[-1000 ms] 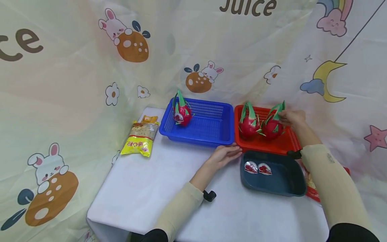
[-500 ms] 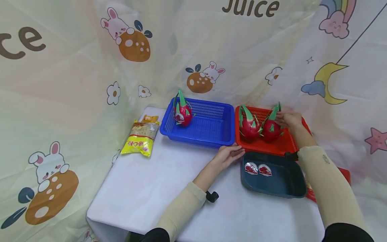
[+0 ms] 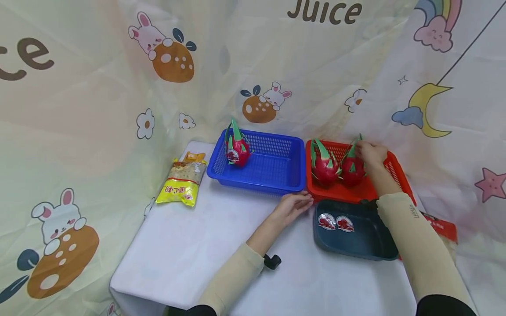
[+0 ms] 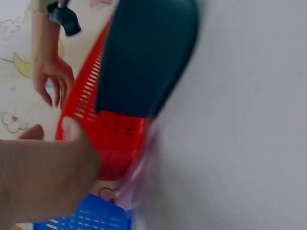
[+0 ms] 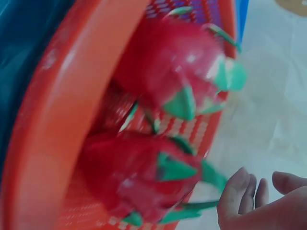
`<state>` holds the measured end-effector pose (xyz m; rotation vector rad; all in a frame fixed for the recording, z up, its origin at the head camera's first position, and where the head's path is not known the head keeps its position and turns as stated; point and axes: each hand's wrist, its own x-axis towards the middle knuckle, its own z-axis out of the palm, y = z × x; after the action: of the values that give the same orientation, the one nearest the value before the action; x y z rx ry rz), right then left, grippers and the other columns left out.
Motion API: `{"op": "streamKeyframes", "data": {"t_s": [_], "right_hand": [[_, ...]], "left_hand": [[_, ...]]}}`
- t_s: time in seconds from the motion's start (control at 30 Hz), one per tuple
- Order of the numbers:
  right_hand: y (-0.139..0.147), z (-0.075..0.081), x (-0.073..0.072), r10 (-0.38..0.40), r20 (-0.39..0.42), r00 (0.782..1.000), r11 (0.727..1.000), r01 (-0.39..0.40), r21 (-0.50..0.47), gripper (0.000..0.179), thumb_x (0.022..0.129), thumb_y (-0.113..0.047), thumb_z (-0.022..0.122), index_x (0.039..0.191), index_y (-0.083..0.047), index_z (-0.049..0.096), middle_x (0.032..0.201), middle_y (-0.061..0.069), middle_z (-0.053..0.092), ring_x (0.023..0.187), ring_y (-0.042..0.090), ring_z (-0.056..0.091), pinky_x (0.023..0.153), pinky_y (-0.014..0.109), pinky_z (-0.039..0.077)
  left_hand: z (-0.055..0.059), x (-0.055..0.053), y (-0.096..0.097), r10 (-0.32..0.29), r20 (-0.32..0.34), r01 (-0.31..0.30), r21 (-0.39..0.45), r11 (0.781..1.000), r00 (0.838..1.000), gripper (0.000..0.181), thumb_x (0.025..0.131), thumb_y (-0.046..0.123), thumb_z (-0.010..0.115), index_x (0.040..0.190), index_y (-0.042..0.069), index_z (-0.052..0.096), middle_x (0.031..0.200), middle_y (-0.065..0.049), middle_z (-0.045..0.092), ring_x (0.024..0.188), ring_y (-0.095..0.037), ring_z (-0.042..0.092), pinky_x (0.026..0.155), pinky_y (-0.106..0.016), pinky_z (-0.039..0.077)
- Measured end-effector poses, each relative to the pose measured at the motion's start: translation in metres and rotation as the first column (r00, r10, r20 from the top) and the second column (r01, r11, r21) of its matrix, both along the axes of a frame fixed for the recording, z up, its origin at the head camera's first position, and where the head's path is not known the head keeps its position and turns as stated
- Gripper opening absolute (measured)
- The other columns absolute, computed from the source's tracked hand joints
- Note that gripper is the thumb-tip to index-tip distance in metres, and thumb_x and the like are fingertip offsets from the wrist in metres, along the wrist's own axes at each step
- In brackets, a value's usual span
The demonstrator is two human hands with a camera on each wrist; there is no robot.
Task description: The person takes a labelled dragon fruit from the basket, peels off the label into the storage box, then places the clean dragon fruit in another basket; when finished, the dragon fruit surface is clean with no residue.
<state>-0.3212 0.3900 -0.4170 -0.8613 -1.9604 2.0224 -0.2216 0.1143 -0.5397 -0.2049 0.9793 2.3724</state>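
Observation:
Two pink dragon fruits with green leaves stand in a red basket point(image 3: 367, 191), a left one point(image 3: 325, 170) and a right one point(image 3: 352, 170). My right hand point(image 3: 371, 153) is at the leaf tips of the right fruit. In the right wrist view its fingers point(image 5: 235, 191) are gently bent, thumb apart, beside those leaves. My left hand point(image 3: 291, 208) lies with relaxed fingers at the basket's front left corner; the left wrist view shows its thumb point(image 4: 72, 129) in front of the red wall. Another dragon fruit point(image 3: 238, 151), bearing a round sticker, sits in a blue basket point(image 3: 269, 180).
A dark teal tray point(image 3: 356, 250) with two round red-and-white stickers point(image 3: 336, 222) stands in front of the red basket. A yellow food bag point(image 3: 179, 184) lies at the table's left; a red packet point(image 3: 440, 226) is partly hidden by my right arm. A printed cloth hangs behind.
My right hand has moved left and inward from the right fruit's side to its leaf tips. That fruit sits slightly further left. My left hand stays at the basket corner.

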Motion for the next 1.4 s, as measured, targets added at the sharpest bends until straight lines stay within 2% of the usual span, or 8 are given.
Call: {"op": "streamKeyframes", "data": {"t_s": [0.13, 0.37, 0.47, 0.6, 0.77, 1.03, 1.2, 1.4], "right_hand": [[-0.025, 0.005, -0.004, 0.086, -0.03, 0.996, 0.995, -0.084, 0.052, 0.041, 0.097, -0.027, 0.075, 0.132, -0.007, 0.071, 0.095, -0.006, 0.077, 0.087, 0.007, 0.074, 0.107, 0.036, 0.053], [-0.09, 0.002, -0.02, 0.271, -0.116, 0.955, 0.957, -0.255, 0.135, 0.022, 0.101, -0.019, 0.07, 0.116, -0.005, 0.077, 0.119, 0.011, 0.075, 0.091, 0.01, 0.074, 0.1, 0.038, 0.058], [-0.11, 0.002, -0.026, 0.307, -0.128, 0.943, 0.945, -0.287, 0.155, 0.025, 0.102, -0.017, 0.068, 0.12, 0.0, 0.075, 0.123, 0.018, 0.073, 0.093, 0.012, 0.074, 0.094, 0.034, 0.06], [-0.128, 0.0, -0.032, 0.323, -0.126, 0.938, 0.938, -0.3, 0.176, 0.032, 0.103, -0.016, 0.067, 0.127, 0.005, 0.07, 0.117, 0.014, 0.076, 0.107, 0.021, 0.073, 0.088, 0.03, 0.062], [-0.143, -0.003, -0.039, 0.338, -0.136, 0.931, 0.935, -0.316, 0.16, 0.033, 0.103, -0.012, 0.066, 0.128, 0.009, 0.068, 0.116, 0.016, 0.076, 0.118, 0.034, 0.069, 0.095, 0.038, 0.06], [-0.181, -0.006, -0.052, 0.455, -0.152, 0.877, 0.89, -0.442, 0.112, 0.034, 0.104, -0.009, 0.063, 0.13, 0.014, 0.064, 0.126, 0.028, 0.069, 0.12, 0.042, 0.066, 0.097, 0.041, 0.059], [-0.205, -0.005, -0.062, 0.526, -0.128, 0.841, 0.848, -0.506, 0.159, 0.033, 0.104, -0.013, 0.065, 0.127, 0.01, 0.067, 0.125, 0.027, 0.07, 0.115, 0.038, 0.07, 0.095, 0.041, 0.06], [-0.23, -0.003, -0.077, 0.59, -0.053, 0.806, 0.801, -0.576, 0.163, 0.037, 0.102, -0.017, 0.069, 0.131, 0.007, 0.066, 0.127, 0.025, 0.07, 0.116, 0.036, 0.07, 0.096, 0.04, 0.06]], "left_hand": [[0.005, 0.005, -0.006, 0.039, 0.055, -0.037, -0.032, 0.999, 0.998, 0.036, 0.091, -0.012, 0.062, 0.127, -0.01, 0.062, 0.101, -0.011, 0.067, 0.093, -0.021, 0.07, 0.102, -0.039, 0.056], [0.012, 0.011, -0.027, 0.122, 0.054, -0.119, -0.041, 0.992, 0.991, 0.021, 0.089, -0.014, 0.061, 0.106, -0.002, 0.061, 0.096, -0.01, 0.067, 0.087, -0.021, 0.068, 0.107, -0.044, 0.052], [0.013, 0.011, -0.037, 0.155, 0.051, -0.155, -0.017, 0.988, 0.987, 0.023, 0.09, -0.014, 0.059, 0.111, -0.006, 0.058, 0.096, -0.011, 0.066, 0.088, -0.021, 0.067, 0.104, -0.042, 0.054], [0.011, 0.009, -0.053, 0.203, 0.06, -0.204, 0.004, 0.979, 0.977, 0.025, 0.091, -0.012, 0.056, 0.116, -0.01, 0.054, 0.093, -0.011, 0.064, 0.089, -0.021, 0.066, 0.101, -0.039, 0.056], [0.009, 0.005, -0.074, 0.238, 0.036, -0.238, -0.003, 0.971, 0.971, 0.01, 0.095, -0.007, 0.055, 0.105, -0.006, 0.057, 0.094, -0.012, 0.062, 0.091, -0.021, 0.065, 0.102, -0.038, 0.055], [0.013, -0.003, -0.115, 0.343, 0.033, -0.344, 0.019, 0.939, 0.939, 0.013, 0.096, -0.008, 0.052, 0.088, 0.001, 0.058, 0.092, -0.011, 0.062, 0.092, -0.022, 0.066, 0.098, -0.037, 0.056], [0.014, -0.009, -0.139, 0.394, 0.031, -0.395, 0.034, 0.918, 0.919, 0.012, 0.097, -0.008, 0.051, 0.091, 0.0, 0.056, 0.094, -0.012, 0.06, 0.093, -0.023, 0.066, 0.099, -0.038, 0.056], [0.008, -0.013, -0.164, 0.44, 0.036, -0.441, 0.05, 0.896, 0.897, 0.015, 0.101, -0.006, 0.049, 0.113, 0.0, 0.045, 0.106, -0.014, 0.057, 0.105, -0.027, 0.063, 0.107, -0.041, 0.053]]}}
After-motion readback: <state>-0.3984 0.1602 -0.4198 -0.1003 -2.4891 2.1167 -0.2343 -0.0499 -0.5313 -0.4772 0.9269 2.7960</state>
